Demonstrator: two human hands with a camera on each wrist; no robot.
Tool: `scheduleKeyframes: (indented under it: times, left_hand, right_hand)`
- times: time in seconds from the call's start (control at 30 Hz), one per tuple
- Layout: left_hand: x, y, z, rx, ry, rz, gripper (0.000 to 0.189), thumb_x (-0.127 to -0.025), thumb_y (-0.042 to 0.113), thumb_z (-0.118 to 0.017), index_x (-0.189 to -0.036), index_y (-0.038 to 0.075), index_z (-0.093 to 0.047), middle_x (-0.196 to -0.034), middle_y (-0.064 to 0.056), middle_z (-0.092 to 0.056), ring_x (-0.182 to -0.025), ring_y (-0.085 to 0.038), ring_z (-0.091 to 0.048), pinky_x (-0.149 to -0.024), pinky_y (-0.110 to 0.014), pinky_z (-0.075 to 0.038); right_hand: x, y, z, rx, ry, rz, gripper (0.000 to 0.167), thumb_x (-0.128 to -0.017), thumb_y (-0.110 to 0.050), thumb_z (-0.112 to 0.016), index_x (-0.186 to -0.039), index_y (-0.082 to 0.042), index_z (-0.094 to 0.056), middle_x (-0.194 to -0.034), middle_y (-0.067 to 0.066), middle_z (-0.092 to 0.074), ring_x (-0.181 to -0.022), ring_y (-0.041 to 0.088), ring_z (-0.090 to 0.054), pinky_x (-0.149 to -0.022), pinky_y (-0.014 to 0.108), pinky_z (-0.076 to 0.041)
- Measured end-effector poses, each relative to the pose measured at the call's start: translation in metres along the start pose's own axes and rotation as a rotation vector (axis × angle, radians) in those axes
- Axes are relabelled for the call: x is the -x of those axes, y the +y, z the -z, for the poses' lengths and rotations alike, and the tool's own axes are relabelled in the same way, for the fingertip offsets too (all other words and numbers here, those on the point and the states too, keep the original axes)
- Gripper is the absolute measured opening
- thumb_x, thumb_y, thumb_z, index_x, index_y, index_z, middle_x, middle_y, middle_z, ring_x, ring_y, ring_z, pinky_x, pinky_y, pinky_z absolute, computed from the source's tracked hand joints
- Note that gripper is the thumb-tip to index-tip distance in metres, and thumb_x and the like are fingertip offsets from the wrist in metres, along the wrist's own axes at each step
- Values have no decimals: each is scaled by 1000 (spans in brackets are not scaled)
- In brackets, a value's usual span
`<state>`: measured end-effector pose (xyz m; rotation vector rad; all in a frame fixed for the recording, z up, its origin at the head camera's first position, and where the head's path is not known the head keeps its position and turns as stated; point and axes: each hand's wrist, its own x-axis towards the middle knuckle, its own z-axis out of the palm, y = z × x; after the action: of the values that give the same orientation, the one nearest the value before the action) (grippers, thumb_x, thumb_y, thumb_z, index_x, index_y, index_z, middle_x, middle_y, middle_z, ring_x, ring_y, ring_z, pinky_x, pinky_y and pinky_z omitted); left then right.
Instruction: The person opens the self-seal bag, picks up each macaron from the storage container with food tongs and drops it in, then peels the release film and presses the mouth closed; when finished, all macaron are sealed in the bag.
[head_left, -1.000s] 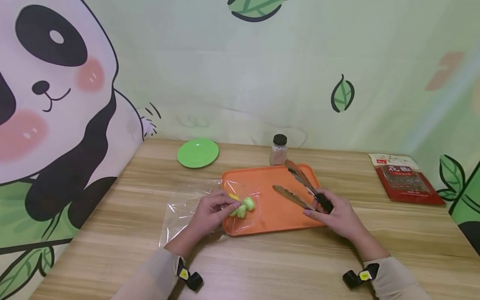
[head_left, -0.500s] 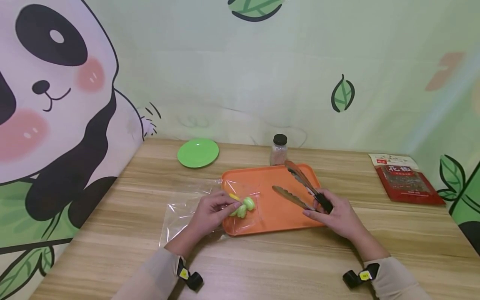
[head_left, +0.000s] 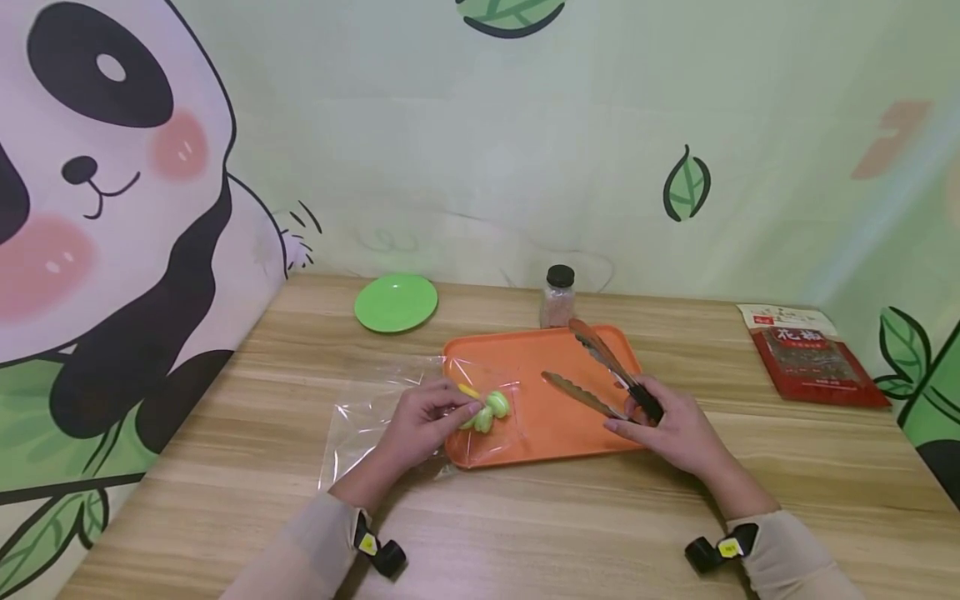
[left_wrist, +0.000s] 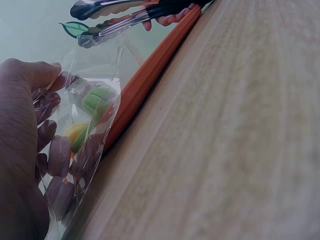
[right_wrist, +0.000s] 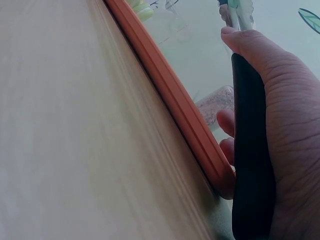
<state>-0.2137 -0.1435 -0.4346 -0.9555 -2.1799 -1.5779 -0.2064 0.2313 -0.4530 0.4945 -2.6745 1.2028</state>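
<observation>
In the head view my left hand [head_left: 427, 425] pinches a clear plastic bag [head_left: 360, 417] between thumb and fingers. Small rounded green pieces [head_left: 483, 419] and a bit of yellow [head_left: 468, 391] show at the bag's right end, over the left part of an orange tray [head_left: 555, 442]. In the left wrist view, green [left_wrist: 97, 100] and yellow [left_wrist: 75, 133] pieces show through the film. My right hand [head_left: 675, 429] grips metal tongs [head_left: 611, 363] by their black handles. The tongs' arms are spread above the tray, with nothing between their tips.
A green plate [head_left: 396, 302] lies at the back left of the wooden table [head_left: 570, 533]. Behind the tray stands a black-lidded jar [head_left: 557, 302] with pinkish contents. A red and white packet [head_left: 813, 358] lies at the right. A panda-printed backdrop rises behind.
</observation>
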Motion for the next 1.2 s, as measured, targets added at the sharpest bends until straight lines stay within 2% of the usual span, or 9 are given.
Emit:
scheduleKeyframes:
  times: [0.2, 0.8, 1.03, 1.2]
  left_hand:
    - [0, 0, 1, 11, -10, 33, 6, -85, -6, -75, -89, -2, -78, -74, -10, -63, -72, -18, -51, -63, -22, -43]
    - [0, -1, 0, 19, -13, 47, 5, -86, -4, -75, -90, -1, -78, -76, -9, -63, -74, -16, -51, -63, -22, -43]
    - [0, -1, 1, 10, -16, 48, 6, -87, -4, -75, -90, -1, -78, -77, -8, -64, -75, -15, -52, -64, -23, -45]
    - [4, -25, -3, 6, -2, 26, 6, -87, -3, -75, -90, 2, -79, -76, -6, -63, -73, -16, -51, -62, -25, -43]
  right_hand:
    - [-1, 0, 0, 7, -13, -5, 45, -81, -39, -85, -115, -17, -64, -77, -5, -62, -67, 14, -57, -59, 29, -48]
    - [-1, 0, 1, 20, -18, 13, 45, -82, -38, -84, -116, -17, -65, -77, -5, -62, -65, 13, -56, -58, 28, -47]
    - [0, 0, 1, 21, -4, 26, 38, -83, -36, -84, -109, -16, -65, -76, -5, -61, -65, 12, -56, -57, 27, -47]
    - [0, -1, -1, -5, 27, 47, 33, -85, -30, -83, -108, -14, -67, -76, -5, -61, -64, 12, -53, -55, 27, -45]
